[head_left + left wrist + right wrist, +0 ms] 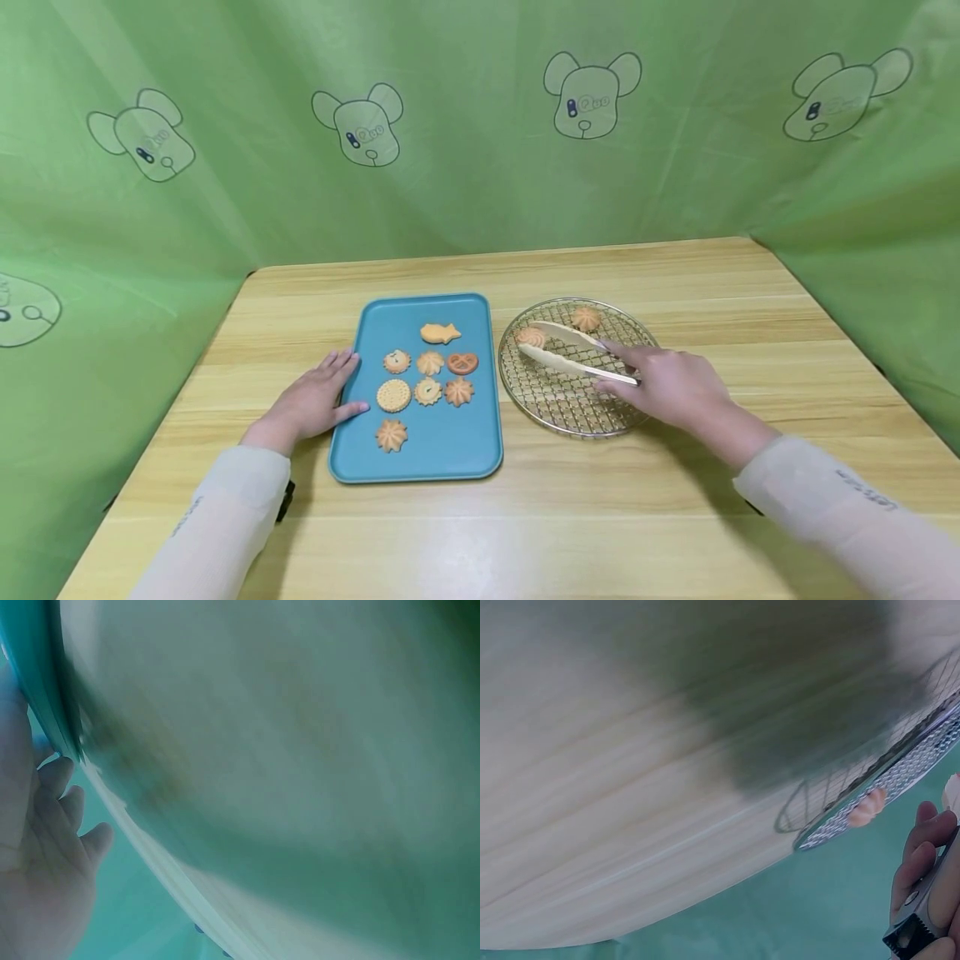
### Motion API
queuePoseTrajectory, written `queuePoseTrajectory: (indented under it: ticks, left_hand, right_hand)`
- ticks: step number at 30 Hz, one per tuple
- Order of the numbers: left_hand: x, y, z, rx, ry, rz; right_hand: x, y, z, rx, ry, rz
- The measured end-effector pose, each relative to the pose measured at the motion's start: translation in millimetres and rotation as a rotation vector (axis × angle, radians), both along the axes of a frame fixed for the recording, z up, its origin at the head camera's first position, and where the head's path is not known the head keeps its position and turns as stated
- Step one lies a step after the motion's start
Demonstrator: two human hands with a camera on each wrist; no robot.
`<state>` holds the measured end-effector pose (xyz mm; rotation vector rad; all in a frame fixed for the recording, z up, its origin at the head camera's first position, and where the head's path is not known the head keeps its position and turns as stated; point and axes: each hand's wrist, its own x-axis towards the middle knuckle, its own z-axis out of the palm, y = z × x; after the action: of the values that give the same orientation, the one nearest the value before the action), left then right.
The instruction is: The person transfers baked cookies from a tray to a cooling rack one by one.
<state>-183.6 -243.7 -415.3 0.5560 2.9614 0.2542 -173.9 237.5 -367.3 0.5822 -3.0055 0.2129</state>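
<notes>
My right hand grips a pair of tongs above the round wire rack. The tongs' arms are spread, and a round swirled cookie lies between their tips; whether they touch it I cannot tell. Another cookie, ridged like a flower, sits near the rack's far edge. My left hand touches the left rim of the blue tray with fingers extended. On the tray lie several cookies, among them a fish-shaped one, a pretzel-shaped one and a round dotted one.
Tray and rack stand side by side on a wooden table, a narrow gap between them. Green curtains with printed bear heads hang behind and at both sides. In the right wrist view the rack stands raised on wire feet.
</notes>
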Motion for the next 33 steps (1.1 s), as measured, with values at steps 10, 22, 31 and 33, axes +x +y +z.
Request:
queuePoseTrajectory:
  ticks: [10, 22, 31, 33]
  left_hand:
    - [0.2, 0, 1.6, -0.005, -0.004, 0.003]
    - [0.7, 0, 1.7, 0.005, -0.004, 0.005]
    - [0.4, 0, 1.1, -0.001, 0.002, -0.001]
    - [0.6, 0, 0.2, -0.001, 0.006, -0.001]
  right_hand:
    - [-2.2, 19, 4.4, 0.024, -0.014, -0.055]
    - [-3.1, 43, 9.1, 0.027, -0.051, -0.127]
    - [-4.8, 64, 5.1, 0.037, -0.086, -0.175]
    - [-4.7, 68, 4.1, 0.040, -0.093, -0.182]
